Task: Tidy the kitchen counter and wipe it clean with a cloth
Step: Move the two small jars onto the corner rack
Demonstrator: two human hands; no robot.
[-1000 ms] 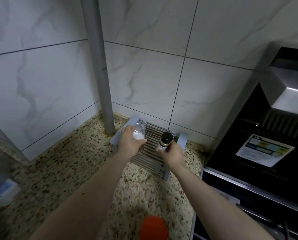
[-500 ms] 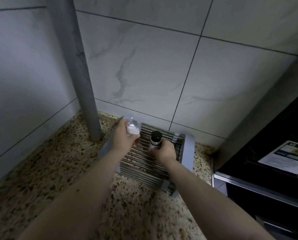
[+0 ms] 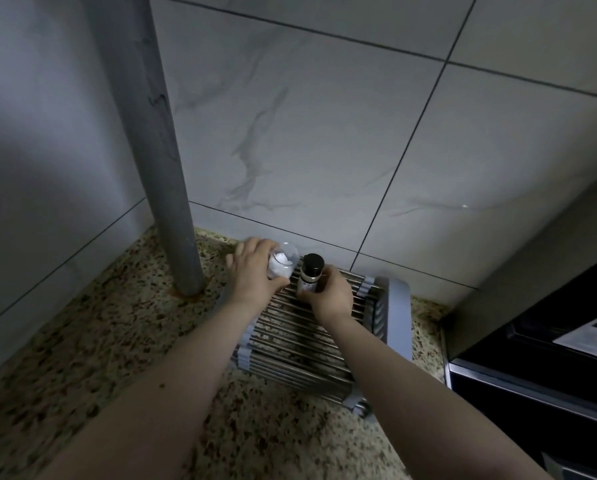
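Observation:
A metal slatted rack (image 3: 290,344) with grey ends rests on the speckled granite counter (image 3: 92,344) against the tiled back wall. My left hand (image 3: 252,271) grips a clear container with white contents (image 3: 282,264) at the rack's far left corner. Beside it, my right hand (image 3: 330,296) holds a small bottle with a black cap (image 3: 311,273) upright on the rack's far edge. The two containers stand almost touching. No cloth is in view.
A grey vertical pipe (image 3: 165,202) rises from the counter just left of the rack. A black appliance with a paper label (image 3: 550,341) borders the counter on the right. Marble-patterned wall tiles (image 3: 307,150) close off the back and left.
Both hands have moved the container and the bottle toward the rack's far edge near the wall. The view has moved in closer and tilted down.

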